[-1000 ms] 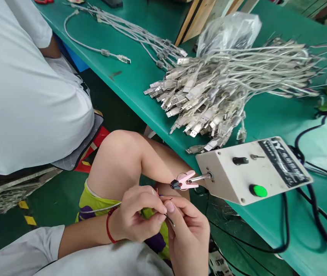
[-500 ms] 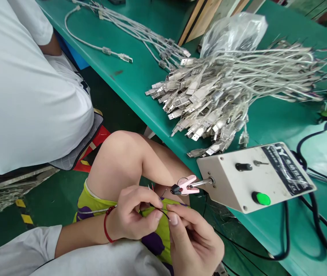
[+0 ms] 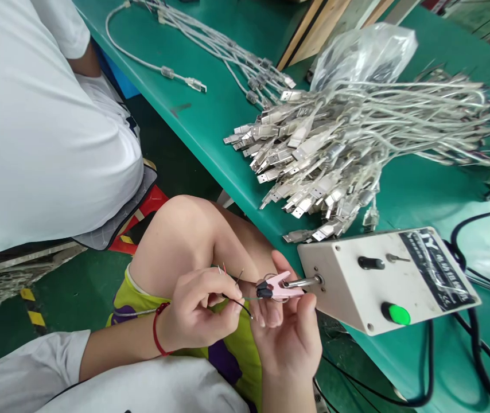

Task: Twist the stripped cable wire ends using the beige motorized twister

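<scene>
My left hand (image 3: 206,307) is closed in a pinch on the stripped end of a grey cable (image 3: 135,312), which runs back past my wrist. Thin wires (image 3: 242,307) fan out from the fingertips; a black one curves downward, and a thin green one reaches toward the clip jaws. My right hand (image 3: 290,332) is palm up around a pink clip (image 3: 280,285) with black tips, thumb and forefinger at its two handles. That clip sits on the metal shaft (image 3: 303,282) of a white machine box (image 3: 357,287).
A big heap of USB cables (image 3: 326,149) lies on the green table (image 3: 210,137), with a plastic bag (image 3: 365,54) behind. More cables (image 3: 210,46) lie farther back. The box has a green button (image 3: 399,314); black cords (image 3: 430,355) hang beside it. A person in white (image 3: 51,126) sits at left.
My right hand has left the wires and moved up to the pink clip, turning palm up. My left hand still pinches the wires. The view has shifted slightly.
</scene>
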Demonstrator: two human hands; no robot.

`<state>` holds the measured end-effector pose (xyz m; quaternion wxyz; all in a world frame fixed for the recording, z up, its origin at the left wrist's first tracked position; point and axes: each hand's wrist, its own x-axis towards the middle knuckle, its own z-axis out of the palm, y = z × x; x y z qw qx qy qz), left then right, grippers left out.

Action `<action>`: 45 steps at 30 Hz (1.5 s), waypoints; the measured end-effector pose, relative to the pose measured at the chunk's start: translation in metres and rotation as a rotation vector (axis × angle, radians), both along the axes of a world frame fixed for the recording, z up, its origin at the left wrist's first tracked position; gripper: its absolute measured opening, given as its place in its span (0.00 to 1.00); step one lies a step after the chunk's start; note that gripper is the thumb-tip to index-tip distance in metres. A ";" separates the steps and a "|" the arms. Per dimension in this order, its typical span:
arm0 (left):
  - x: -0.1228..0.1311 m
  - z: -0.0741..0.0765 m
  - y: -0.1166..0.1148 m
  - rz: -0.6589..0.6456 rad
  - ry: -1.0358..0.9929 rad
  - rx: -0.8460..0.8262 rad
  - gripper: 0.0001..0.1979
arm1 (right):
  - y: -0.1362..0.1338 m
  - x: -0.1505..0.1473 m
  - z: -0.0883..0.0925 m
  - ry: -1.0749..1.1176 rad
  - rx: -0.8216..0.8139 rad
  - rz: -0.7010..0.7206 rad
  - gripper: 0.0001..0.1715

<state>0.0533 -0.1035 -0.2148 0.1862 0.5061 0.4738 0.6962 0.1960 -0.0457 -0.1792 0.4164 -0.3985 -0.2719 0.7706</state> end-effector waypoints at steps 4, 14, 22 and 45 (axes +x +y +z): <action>-0.001 -0.001 0.003 -0.001 -0.009 -0.004 0.10 | 0.003 -0.002 -0.007 0.053 0.083 -0.007 0.22; -0.002 0.003 0.009 -0.018 0.036 -0.037 0.13 | 0.001 0.006 -0.016 -0.036 0.094 -0.029 0.24; -0.001 -0.001 0.009 -0.044 0.004 -0.008 0.09 | -0.014 0.025 0.005 -0.327 0.056 0.108 0.45; -0.003 0.006 0.009 0.038 0.091 -0.063 0.10 | -0.005 -0.004 -0.005 -0.101 0.084 -0.043 0.32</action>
